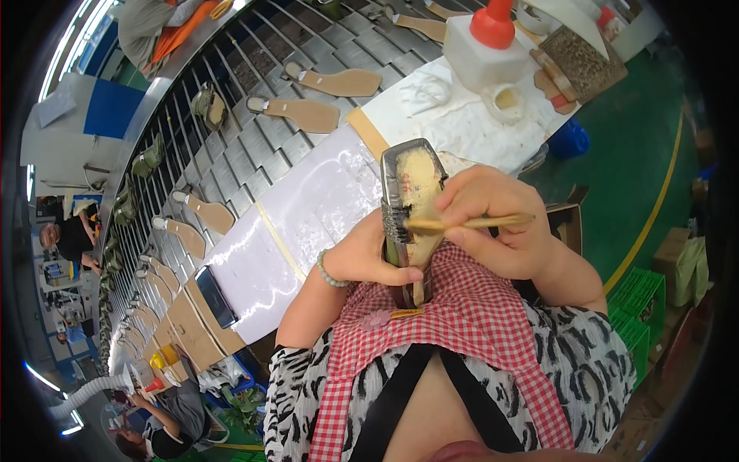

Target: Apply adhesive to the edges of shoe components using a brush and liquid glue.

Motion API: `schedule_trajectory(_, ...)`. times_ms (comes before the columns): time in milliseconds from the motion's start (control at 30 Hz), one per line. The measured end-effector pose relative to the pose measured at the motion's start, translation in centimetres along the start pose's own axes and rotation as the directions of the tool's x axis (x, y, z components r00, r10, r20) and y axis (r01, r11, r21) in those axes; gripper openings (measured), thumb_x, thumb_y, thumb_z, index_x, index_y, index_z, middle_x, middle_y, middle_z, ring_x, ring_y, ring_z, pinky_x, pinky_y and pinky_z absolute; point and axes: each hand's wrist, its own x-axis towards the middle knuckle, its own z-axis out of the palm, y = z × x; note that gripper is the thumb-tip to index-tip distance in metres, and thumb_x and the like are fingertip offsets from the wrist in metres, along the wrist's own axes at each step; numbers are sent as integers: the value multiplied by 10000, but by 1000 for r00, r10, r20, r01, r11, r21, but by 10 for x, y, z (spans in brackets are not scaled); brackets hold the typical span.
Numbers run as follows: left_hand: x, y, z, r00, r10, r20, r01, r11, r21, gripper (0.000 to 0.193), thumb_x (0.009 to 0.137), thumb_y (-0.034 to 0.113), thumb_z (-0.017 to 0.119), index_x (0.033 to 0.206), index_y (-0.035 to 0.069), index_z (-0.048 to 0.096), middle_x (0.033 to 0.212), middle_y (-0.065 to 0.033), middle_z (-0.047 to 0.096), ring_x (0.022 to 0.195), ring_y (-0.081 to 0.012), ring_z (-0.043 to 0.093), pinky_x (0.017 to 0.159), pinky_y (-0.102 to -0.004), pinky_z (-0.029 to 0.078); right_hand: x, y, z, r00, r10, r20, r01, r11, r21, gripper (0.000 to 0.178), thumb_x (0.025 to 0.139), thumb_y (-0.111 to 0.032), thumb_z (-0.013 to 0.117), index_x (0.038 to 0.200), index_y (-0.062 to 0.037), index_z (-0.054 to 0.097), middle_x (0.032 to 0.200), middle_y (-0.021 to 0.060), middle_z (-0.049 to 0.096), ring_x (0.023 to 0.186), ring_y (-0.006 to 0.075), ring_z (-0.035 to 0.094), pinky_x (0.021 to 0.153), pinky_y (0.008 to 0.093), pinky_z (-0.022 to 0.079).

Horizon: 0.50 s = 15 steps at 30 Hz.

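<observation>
A dark shoe upper on a last is held up in front of my chest, its pale underside facing me. My left hand wraps around its side, the thumb lying across the lower part. With closed fingers my right hand grips a thin wooden-handled brush. Its tip rests at the left edge of the underside, by the gathered dark trim. The brush end is partly blurred, so its bristles are hard to make out.
A white bottle with a red top and a small open jar stand on the covered bench at upper right. Beyond the pale bench top, a slatted conveyor carries tan soles and green shoes. A phone lies nearby; co-workers are at left.
</observation>
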Motion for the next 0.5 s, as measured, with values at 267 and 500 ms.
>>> schedule_trajectory(267, 0, 4, -1, 1000, -25, -3, 24, 997, -77, 783, 656, 280, 819, 1298, -19, 486, 1212, -109, 565, 1113, -185, 514, 987, -323, 401, 6, 1, 1, 996, 91, 25, -94, 987, 133, 92, 767, -5, 677, 846, -9, 630, 907, 151, 625, 885, 227, 610, 791, 309, 472)
schedule_trajectory(500, 1, -11, -8, 993, 28, -118, -54, 974, -222, 774, 708, 250, 807, 1335, -16, 441, 1201, -92, 571, 1106, -187, 529, 972, -325, 418, 7, -2, -19, 984, 177, -29, -150, 901, 407, 124, 814, 32, 645, 933, -1, 644, 1003, 122, 642, 941, 175, 594, 849, 290, 451)
